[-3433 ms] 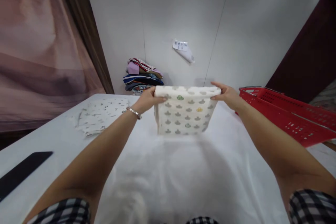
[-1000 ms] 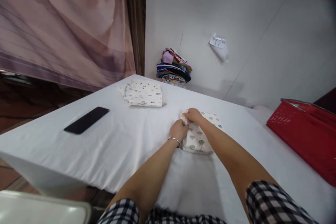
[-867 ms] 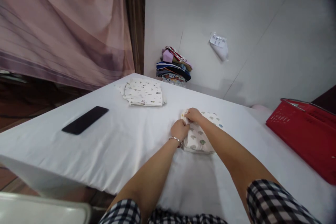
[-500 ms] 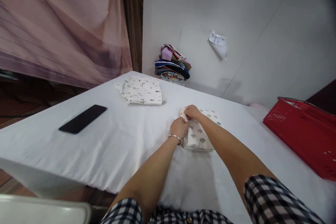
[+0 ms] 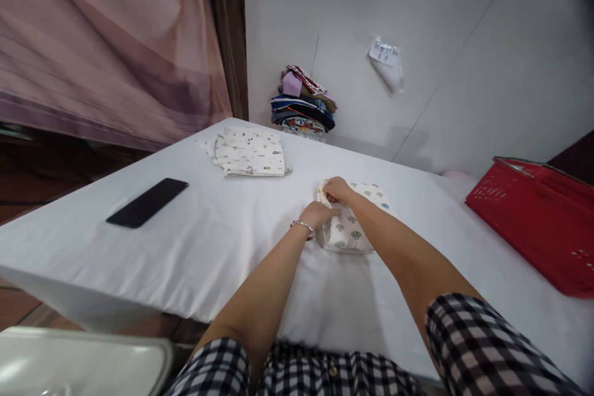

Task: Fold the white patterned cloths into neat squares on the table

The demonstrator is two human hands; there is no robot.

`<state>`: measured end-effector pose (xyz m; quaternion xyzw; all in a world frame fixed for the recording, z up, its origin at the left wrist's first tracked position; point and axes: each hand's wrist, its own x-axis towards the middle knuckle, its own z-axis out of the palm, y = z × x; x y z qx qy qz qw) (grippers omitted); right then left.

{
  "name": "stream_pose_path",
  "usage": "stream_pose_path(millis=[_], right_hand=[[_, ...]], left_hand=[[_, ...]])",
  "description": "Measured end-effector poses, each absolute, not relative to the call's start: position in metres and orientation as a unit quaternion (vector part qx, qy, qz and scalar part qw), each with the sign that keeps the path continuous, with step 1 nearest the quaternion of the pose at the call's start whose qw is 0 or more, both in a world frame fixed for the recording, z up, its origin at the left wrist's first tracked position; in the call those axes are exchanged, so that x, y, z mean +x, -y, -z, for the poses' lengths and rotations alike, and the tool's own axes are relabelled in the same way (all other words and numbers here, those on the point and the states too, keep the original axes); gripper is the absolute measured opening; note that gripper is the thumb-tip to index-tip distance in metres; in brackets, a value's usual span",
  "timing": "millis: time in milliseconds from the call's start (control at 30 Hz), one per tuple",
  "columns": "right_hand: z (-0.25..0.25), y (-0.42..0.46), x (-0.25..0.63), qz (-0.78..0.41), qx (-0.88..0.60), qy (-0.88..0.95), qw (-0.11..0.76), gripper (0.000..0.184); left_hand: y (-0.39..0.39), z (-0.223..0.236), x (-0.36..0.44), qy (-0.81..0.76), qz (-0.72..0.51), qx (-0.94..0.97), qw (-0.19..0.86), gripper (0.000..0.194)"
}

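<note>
A folded white cloth (image 5: 356, 236) with grey and green printed motifs lies on the white-covered table in front of me. My right hand (image 5: 338, 189) is closed on its far left corner, fingers curled into the layered edge. Nearer to me, my left hand (image 5: 320, 215), with a silver bracelet at the wrist, grips the same left edge. Its thumb lies over the top of the cloth, while its other fingers are mostly hidden. Another folded white cloth (image 5: 249, 153) with small prints rests farther off to the left, apart from both hands.
A black phone-like slab (image 5: 148, 202) lies on the left of the white table cover (image 5: 223, 241). At the right stands a red basket (image 5: 533, 216). Folded clothes (image 5: 304, 102) are stacked by the wall behind. A pale stool-like surface (image 5: 83, 362) is at lower left.
My left hand has shifted slightly left along the cloth edge, and its thumb now stretches over the top. My right hand keeps its hold at the far corner. The whole view has tilted slightly.
</note>
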<state>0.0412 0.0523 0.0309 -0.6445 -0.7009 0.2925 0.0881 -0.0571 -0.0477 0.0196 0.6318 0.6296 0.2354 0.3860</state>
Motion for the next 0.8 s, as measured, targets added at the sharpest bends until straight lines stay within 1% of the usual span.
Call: stream_pose_path(millis=[100,200,300,400,500,800], right_hand=[[-0.033,-0.046,0.041,-0.316,-0.637,0.693,0.117,0.013],[-0.034,-0.039,0.039,-0.336,-0.631,0.685,0.140,0.012],[-0.033,-0.036,0.038,-0.359,-0.623,0.678,0.152,0.013],[-0.033,-0.034,0.043,-0.386,-0.609,0.673,0.163,0.014],[-0.034,-0.029,0.050,-0.411,-0.592,0.669,0.183,0.010],[-0.032,-0.016,0.055,-0.458,-0.564,0.647,0.231,0.006]], left_hand=[[0.051,-0.021,-0.062,-0.620,-0.248,0.602,0.437,0.035],[0.053,-0.019,-0.067,-0.637,-0.239,0.577,0.452,0.033],[0.054,-0.016,-0.069,-0.653,-0.228,0.560,0.455,0.038],[0.058,-0.016,-0.069,-0.650,-0.214,0.546,0.483,0.046],[0.066,-0.016,-0.069,-0.629,-0.208,0.544,0.515,0.050],[0.100,-0.012,-0.067,-0.601,-0.246,0.556,0.518,0.047]])
